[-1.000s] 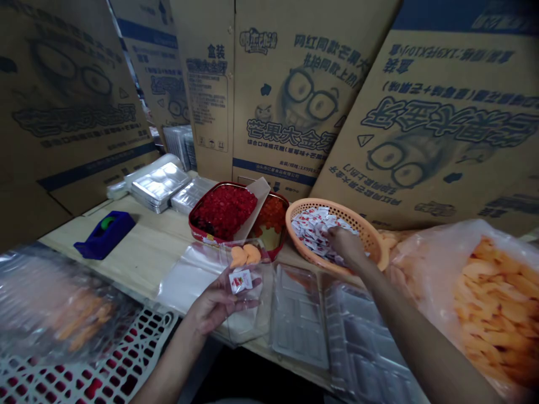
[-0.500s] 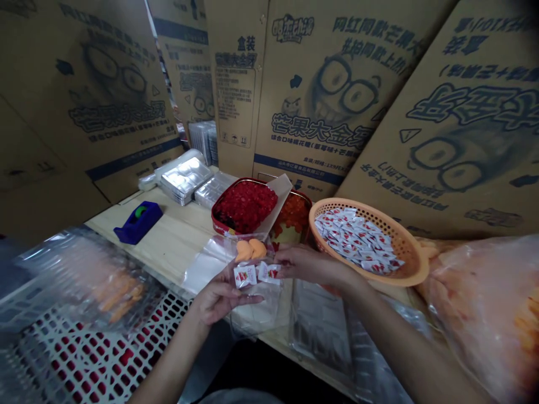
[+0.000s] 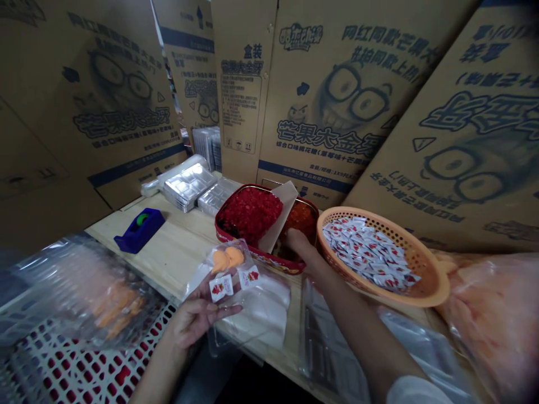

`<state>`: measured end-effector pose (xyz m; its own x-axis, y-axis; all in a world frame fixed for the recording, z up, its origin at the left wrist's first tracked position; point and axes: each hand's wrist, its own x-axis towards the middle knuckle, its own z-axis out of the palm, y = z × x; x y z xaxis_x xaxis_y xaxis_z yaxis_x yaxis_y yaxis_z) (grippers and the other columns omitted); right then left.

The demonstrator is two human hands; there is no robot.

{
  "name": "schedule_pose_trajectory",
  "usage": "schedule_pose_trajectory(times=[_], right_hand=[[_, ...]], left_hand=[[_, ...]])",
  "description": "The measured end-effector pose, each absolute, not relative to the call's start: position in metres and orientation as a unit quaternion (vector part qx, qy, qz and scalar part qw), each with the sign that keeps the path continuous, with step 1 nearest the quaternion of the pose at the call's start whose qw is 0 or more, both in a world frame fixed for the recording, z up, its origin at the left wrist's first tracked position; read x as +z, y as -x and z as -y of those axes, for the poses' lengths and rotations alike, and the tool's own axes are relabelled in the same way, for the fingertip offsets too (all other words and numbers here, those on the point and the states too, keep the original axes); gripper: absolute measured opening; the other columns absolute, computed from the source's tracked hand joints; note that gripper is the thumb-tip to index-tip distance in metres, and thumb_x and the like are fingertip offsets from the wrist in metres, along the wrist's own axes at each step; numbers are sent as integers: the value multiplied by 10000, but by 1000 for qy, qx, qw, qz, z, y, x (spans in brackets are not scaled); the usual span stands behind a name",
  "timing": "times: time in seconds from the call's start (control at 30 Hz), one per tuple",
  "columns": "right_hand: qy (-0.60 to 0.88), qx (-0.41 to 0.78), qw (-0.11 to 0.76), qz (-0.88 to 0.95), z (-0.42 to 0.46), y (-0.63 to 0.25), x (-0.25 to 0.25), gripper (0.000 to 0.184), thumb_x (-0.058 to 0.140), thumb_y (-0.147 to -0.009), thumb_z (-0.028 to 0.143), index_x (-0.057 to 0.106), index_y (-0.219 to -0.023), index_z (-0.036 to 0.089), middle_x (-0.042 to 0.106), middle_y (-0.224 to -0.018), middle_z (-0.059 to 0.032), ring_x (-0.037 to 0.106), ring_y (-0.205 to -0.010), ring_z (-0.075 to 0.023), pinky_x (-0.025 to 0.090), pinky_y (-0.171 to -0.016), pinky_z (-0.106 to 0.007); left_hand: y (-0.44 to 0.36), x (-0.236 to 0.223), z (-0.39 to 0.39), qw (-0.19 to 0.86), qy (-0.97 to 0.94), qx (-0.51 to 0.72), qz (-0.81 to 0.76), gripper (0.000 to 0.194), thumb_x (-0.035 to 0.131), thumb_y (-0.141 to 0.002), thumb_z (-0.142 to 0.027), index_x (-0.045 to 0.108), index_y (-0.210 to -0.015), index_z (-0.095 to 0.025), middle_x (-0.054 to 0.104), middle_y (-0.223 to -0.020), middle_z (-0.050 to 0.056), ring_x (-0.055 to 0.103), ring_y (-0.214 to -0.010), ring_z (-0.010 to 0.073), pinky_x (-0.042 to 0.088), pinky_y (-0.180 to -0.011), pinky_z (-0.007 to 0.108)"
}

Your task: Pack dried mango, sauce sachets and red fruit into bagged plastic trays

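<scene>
My left hand (image 3: 194,315) holds a clear plastic tray (image 3: 248,297) from below, thumb on its near edge. In the tray lie two orange pieces (image 3: 227,258) and two small white-and-red sachets (image 3: 234,282). My right hand (image 3: 297,240) reaches into the red tin (image 3: 261,255), over its right half with orange-red pieces (image 3: 302,217); its fingers are down inside and hidden. A card divider (image 3: 279,212) separates that half from the red pieces (image 3: 249,212) on the left.
An orange basket (image 3: 425,283) of sachets stands right of the tin. Bags of orange slices lie at the far right (image 3: 497,314) and left (image 3: 84,292). Empty clear trays (image 3: 332,359) cover the near table. A blue tape dispenser (image 3: 140,230) and cardboard boxes (image 3: 337,95) stand behind.
My right hand took a sachet from the basket, laid it in the tray beside the first one, then moved into the red tin. The left hand kept hold of the tray.
</scene>
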<state>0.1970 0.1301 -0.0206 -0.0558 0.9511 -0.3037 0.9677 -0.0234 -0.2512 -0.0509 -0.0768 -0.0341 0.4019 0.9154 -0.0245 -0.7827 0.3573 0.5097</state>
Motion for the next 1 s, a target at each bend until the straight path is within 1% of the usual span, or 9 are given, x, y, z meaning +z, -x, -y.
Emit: schedule_pose_trajectory(times=[0.1, 0.27, 0.33, 0.4, 0.5, 0.63, 0.83, 0.9, 1.0], right_hand=[[-693, -207, 32, -690, -140, -195, -30, 337, 513, -858, 339, 509, -1143, 158, 537, -1139, -78, 556, -963, -186, 486, -805, -395], [-692, -189, 11, -696, -141, -200, -32, 333, 526, -850, 338, 518, -1133, 162, 539, -1136, -75, 555, -970, -192, 484, -804, -385], [-695, -168, -6, -699, -135, -203, -30, 284, 522, -854, 311, 548, -1089, 154, 570, -1081, -79, 570, -937, -182, 480, -789, -344], [-701, -139, -30, -698, -128, -207, -24, 226, 493, -866, 258, 579, -1035, 136, 602, -1011, -102, 587, -904, -177, 456, -761, -284], [-705, -80, -83, -700, -117, -209, -6, 272, 386, -902, 254, 595, -1013, 121, 603, -1009, -136, 587, -916, -185, 416, -740, -252], [-622, -34, -171, -764, -110, -184, 21, 330, 339, -919, 310, 630, -988, 170, 617, -974, -95, 573, -925, -170, 398, -751, -240], [-508, -115, -79, -850, -117, -97, 16, 237, 476, -867, 309, 683, -842, 196, 670, -914, -101, 609, -870, -186, 425, -725, -255], [-506, -121, -39, -853, -120, -75, 8, 210, 495, -860, 274, 674, -864, 164, 662, -934, -133, 604, -900, -213, 439, -748, -293], [-511, -129, -12, -850, -123, -56, 2, 243, 517, -856, 294, 599, -1014, 129, 610, -1028, -114, 585, -921, -203, 474, -780, -357]], left_hand=[[58, -35, 78, 801, -214, 537, -152, 679, 367, -662, 53, 499, -1246, -266, 486, -1337, 23, 425, -1228, 273, 343, -985, 544], [67, -32, 77, 794, -201, 549, -168, 682, 367, -661, 58, 502, -1249, -260, 468, -1350, 32, 423, -1229, 274, 350, -980, 547], [70, -32, 75, 792, -200, 552, -166, 685, 373, -661, 60, 507, -1244, -273, 466, -1351, 22, 429, -1225, 272, 355, -978, 544], [72, -33, 75, 791, -199, 556, -161, 686, 375, -668, 60, 508, -1242, -292, 471, -1347, 12, 440, -1217, 266, 356, -980, 538], [76, -37, 75, 792, -194, 558, -158, 679, 364, -688, 58, 506, -1243, -307, 481, -1338, 6, 439, -1219, 262, 347, -990, 533], [79, -43, 75, 793, -192, 557, -153, 676, 350, -696, 61, 510, -1240, -306, 492, -1329, 8, 439, -1219, 254, 332, -1005, 523], [77, -39, 75, 780, -192, 570, -173, 683, 351, -685, 60, 492, -1254, -289, 437, -1374, 23, 408, -1243, 263, 334, -993, 541], [78, -37, 76, 773, -191, 576, -184, 672, 359, -683, 59, 506, -1240, -289, 437, -1375, 18, 407, -1244, 264, 328, -997, 545], [82, -36, 77, 766, -190, 581, -199, 656, 373, -675, 64, 536, -1206, -284, 462, -1357, 5, 433, -1223, 263, 315, -1006, 552]])
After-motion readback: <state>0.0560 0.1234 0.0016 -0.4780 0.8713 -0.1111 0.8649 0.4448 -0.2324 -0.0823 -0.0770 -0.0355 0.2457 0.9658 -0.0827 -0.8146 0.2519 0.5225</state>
